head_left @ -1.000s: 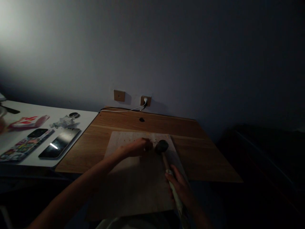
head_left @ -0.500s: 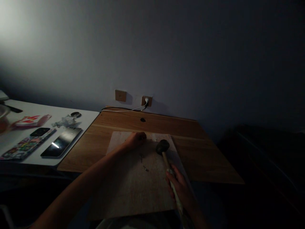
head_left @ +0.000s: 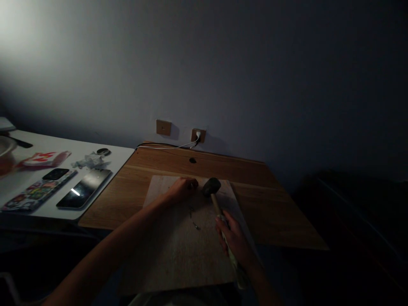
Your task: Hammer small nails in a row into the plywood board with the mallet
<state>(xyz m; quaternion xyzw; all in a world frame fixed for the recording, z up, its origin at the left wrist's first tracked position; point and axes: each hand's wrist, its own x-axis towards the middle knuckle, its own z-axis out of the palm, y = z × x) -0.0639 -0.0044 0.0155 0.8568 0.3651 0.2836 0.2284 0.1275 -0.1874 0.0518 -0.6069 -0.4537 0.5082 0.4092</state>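
My right hand (head_left: 232, 234) is wrapped around the pale handle of a mallet (head_left: 211, 187) with a dark, thick head. The mallet's head is close to the right of my left hand (head_left: 184, 188), over the far part of a pale wooden board (head_left: 181, 259). The fingers of my left hand are curled together near the board's far edge; shadow hides what they hold, if anything. Two small, thin metal pieces (head_left: 195, 226) lie on the board nearer to me, too small and dim to name.
Beneath the board is a brown wooden tabletop (head_left: 274, 208) with a cable hole. A white table (head_left: 119, 157) adjoins on the left, bearing a phone (head_left: 83, 189), a patterned phone case (head_left: 35, 193), crumpled plastic (head_left: 91, 160) and a red-and-white packet (head_left: 44, 158). Behind, a cable runs to a wall socket (head_left: 198, 135).
The mallet in my right hand has moved left and slightly away from me, bringing its head closer to my left hand. My left hand stays at nearly the same spot on the board.
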